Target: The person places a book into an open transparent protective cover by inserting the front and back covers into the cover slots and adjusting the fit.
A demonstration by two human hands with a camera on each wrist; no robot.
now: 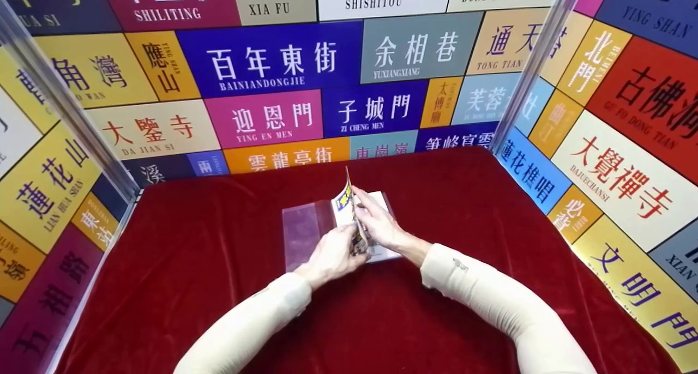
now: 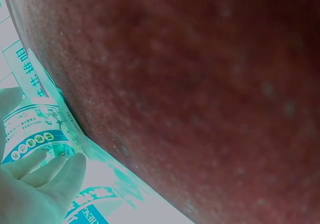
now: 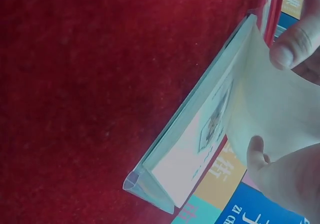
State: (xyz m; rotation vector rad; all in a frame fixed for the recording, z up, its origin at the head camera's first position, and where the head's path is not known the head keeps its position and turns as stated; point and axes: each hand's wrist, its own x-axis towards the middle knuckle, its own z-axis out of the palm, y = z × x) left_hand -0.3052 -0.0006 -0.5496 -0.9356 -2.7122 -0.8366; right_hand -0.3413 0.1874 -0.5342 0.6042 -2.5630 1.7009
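Both hands grip a thin paperback booklet with a colourful printed cover [image 1: 349, 210] in the middle of the red velvet tabletop [image 1: 207, 265]. Left hand [image 1: 332, 254] pinches the near end of the raised cover; right hand [image 1: 379, 221] holds the pages, thumb and fingertips [image 3: 292, 47] curled on the paper. Its long axis runs away from the person, spine on the cloth, cover standing almost upright — a clear plastic sleeve [image 1: 305, 229] lies flat just to its left. Cover writing is too small to read. Wall panels behind read "BAINIANDONGJIE" [image 1: 262, 82], "YING EN MEN" and "ZI CHENG MEN".
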